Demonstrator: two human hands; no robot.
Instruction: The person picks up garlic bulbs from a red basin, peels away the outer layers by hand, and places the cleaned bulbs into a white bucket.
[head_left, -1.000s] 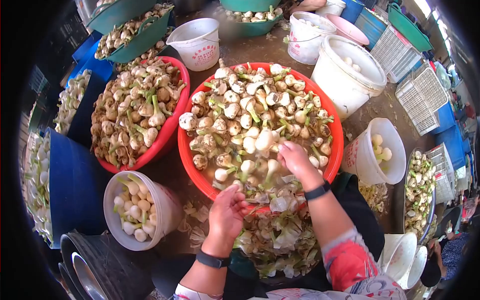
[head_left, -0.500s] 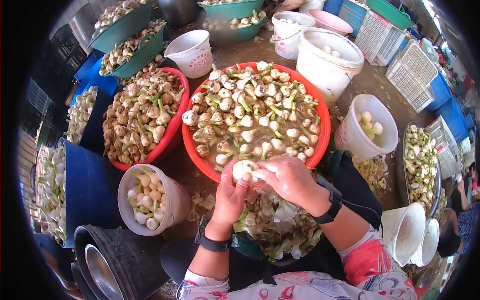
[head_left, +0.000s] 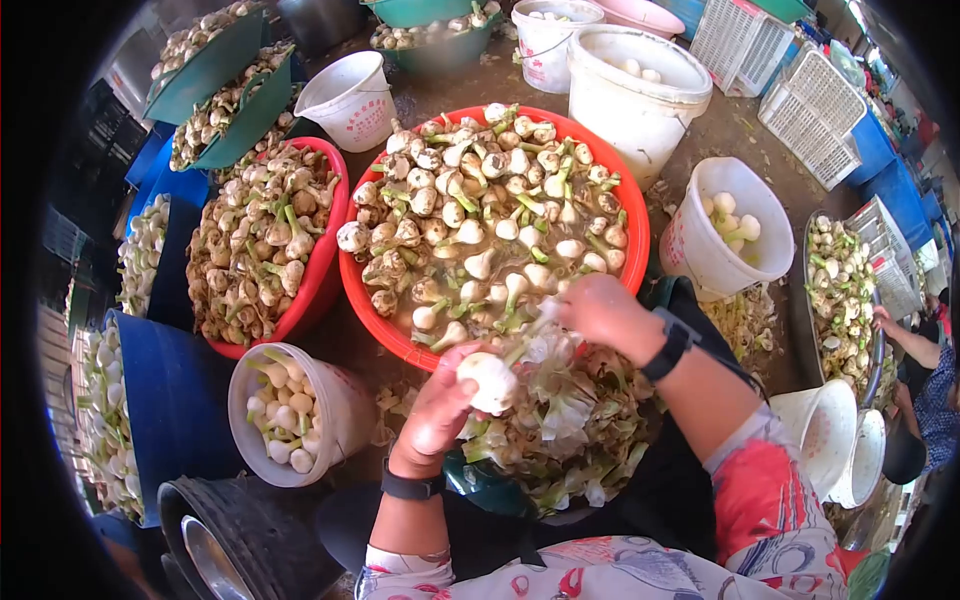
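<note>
My left hand [head_left: 440, 403] holds a pale garlic bulb [head_left: 488, 383], its fingers wrapped round the bulb's left side. Farther right, my right hand [head_left: 608, 315] has its fingers closed on a thin strip of peel at the near rim of the red basin [head_left: 377, 335]. That basin holds murky water with many stemmed bulbs. Below both hands lies a heap of loose peelings [head_left: 565, 425], partly in a dark green container.
At left stand a red tub [head_left: 322, 290] of unpeeled garlic and a white bucket [head_left: 348, 410] of peeled bulbs. Another bucket [head_left: 683, 235] holds bulbs at right. Large white buckets and crates stand behind. A co-worker's arm [head_left: 912, 345] shows at far right.
My right hand has parted from the bulb and moved up and right with peel in its fingers. My left hand has lowered slightly, still with the bulb. The whole view has shifted a little.
</note>
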